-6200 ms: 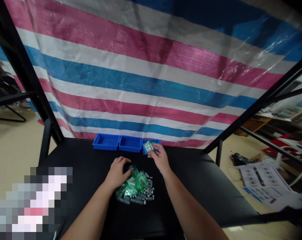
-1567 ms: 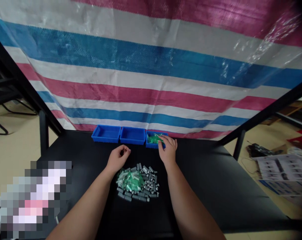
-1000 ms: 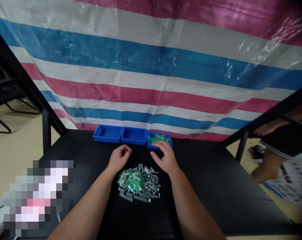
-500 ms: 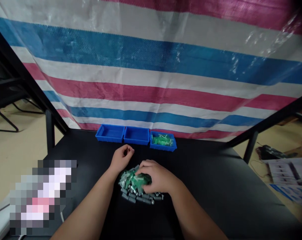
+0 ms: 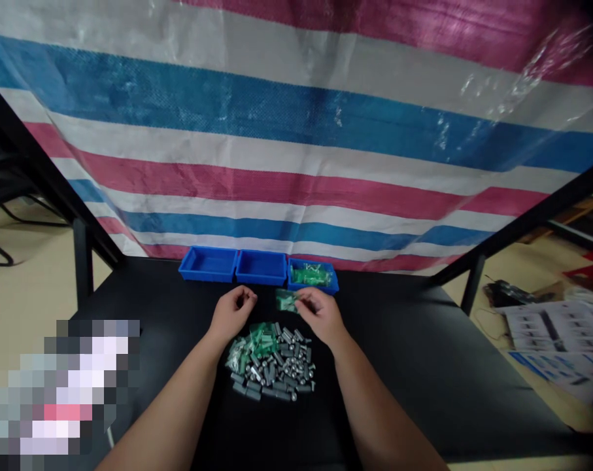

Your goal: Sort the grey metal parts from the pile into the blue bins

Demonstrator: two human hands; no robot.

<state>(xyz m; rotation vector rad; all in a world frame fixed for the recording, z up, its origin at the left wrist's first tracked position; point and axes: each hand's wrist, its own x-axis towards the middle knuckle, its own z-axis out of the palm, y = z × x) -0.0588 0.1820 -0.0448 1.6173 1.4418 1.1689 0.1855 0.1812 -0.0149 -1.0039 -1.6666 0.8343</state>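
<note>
Head view: R hand (image 5: 320,317) is pinching a green packet (image 5: 286,301) by its right side, fingertips closed on it, prob. to keep the rest unsquashed; it's hanging near the R bin (image 5: 334,280). L hand (image 5: 231,314) is curling loosely, can't tell if gripping anything. Bins are lining the table's (image 5: 399,340) far edge, prob. leaving the packets (image 5: 261,340) & metal parts (image 5: 296,368) lying closer, btwn the arms.

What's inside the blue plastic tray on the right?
The blue plastic tray on the right holds green-tinted clear plastic packets with pale pieces inside; they cover most of its floor.
</note>
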